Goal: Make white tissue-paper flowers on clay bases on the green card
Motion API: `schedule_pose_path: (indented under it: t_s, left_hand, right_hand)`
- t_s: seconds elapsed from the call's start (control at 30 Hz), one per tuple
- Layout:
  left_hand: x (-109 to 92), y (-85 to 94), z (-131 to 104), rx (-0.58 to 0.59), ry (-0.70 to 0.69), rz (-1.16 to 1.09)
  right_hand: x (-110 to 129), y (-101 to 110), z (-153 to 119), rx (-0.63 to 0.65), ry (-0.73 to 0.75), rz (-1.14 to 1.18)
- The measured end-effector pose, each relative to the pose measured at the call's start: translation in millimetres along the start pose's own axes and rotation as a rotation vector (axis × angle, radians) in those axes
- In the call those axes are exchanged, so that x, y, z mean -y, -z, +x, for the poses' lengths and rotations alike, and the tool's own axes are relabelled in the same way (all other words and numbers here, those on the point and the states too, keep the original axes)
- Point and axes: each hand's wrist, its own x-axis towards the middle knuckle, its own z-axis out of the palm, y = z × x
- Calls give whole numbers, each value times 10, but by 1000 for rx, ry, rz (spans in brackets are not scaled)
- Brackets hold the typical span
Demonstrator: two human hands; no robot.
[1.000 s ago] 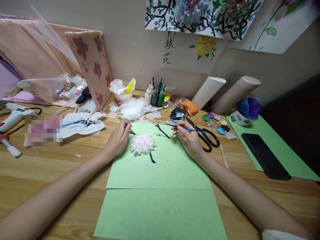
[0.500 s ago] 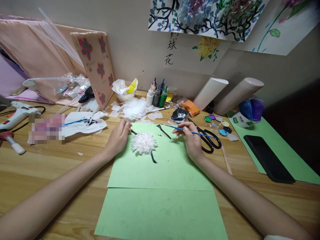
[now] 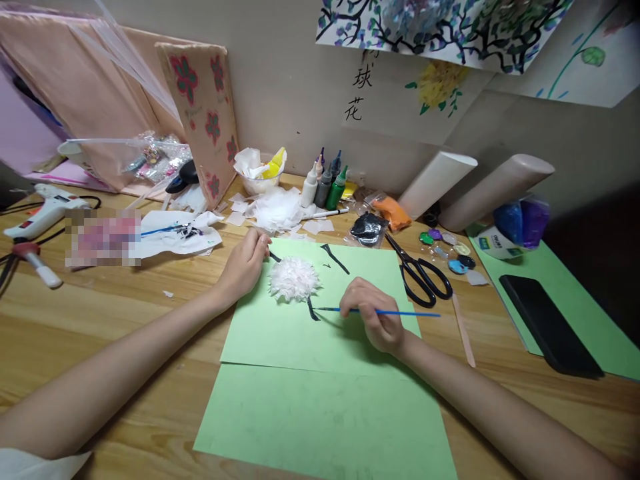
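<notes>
A thin blue paintbrush [image 3: 400, 313] lies in the closed fingers of my right hand [image 3: 373, 313], held almost level. Its dark tip is at the short black painted stroke [image 3: 313, 312] below a white ruffled paper flower [image 3: 294, 279]. The flower sits on a light green sheet of paper [image 3: 270, 337]. At that sheet's upper left edge rests my left hand [image 3: 247, 263], fingers curled together on the paper; the fingertips are partly hidden. Another black stroke [image 3: 336, 260] runs slantwise near the top of the sheet, and part of one shows beside my left fingers.
Black-handled scissors [image 3: 423, 277] lie right of the sheet, with a wooden stick [image 3: 464, 333] and a black phone [image 3: 550, 327] farther out. Paint bottles [image 3: 325, 187] and white tissue [image 3: 275, 210] stand behind. A glue gun [image 3: 45, 210] is at far left.
My right hand has moved down and toward me with the paintbrush, its tip going from the upper stroke to the one below the flower. My left hand stays at the sheet's edge.
</notes>
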Motion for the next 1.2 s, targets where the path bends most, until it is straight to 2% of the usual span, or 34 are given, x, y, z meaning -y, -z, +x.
schedule_pose_path:
  t_s: [0.07,0.17,0.37,0.5,0.67,0.8,0.87,0.97,1.03,1.1,1.2]
  left_hand:
    - [-1,-2,0,2,1,0]
    - [-3,-5,0,5,1,0]
    - [3,-9,0,3,-4,6]
    - [10,-13,1,4,0,6]
    - [15,-16,3,6,-7,1]
    - [16,-15,5,4,-11,-6]
    - [10,-11,4,7,-11,0]
    - [-1,-4,2,12,-7,11]
    - [-5,-2,2,14,-1,14]
    - [-4,-1,2,15,2,13]
    - [4,-1,4,10,2,16]
  right_hand:
    - [-1,-13,-23,43,74,-43]
    - [-2,-12,-31,30,120,-113]
    - [13,-31,-11,78,142,-203]
    - [24,-34,-3,120,161,-185]
    - [14,-41,-21,35,176,-129]
    - [20,-47,-28,68,138,-139]
    - [12,-24,-18,15,136,-114]
    - [-66,62,27,-260,109,-141]
    - [-159,132,72,-401,28,-199]
    - [-248,180,113,-423,-81,-203]
    - [-287,177,133,-380,-166,-92]
